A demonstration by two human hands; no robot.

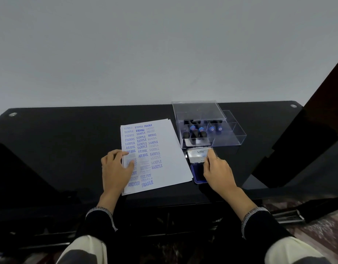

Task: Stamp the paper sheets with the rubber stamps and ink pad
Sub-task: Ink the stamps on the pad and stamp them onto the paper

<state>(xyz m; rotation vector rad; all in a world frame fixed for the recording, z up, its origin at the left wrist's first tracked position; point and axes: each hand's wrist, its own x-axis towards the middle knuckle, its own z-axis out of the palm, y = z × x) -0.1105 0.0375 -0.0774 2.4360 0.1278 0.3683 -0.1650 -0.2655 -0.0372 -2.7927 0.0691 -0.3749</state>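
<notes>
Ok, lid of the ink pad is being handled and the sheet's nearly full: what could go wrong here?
The ink pad lies open right beside the paper sheets; the right hand working its lid could pick up ink and smear them. The left hand rests on the printed words and may smudge them if they are wet.

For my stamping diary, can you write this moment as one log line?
left hand: rests on paper sheets | right hand: holds ink pad lid | rubber stamps: in clear box
</notes>
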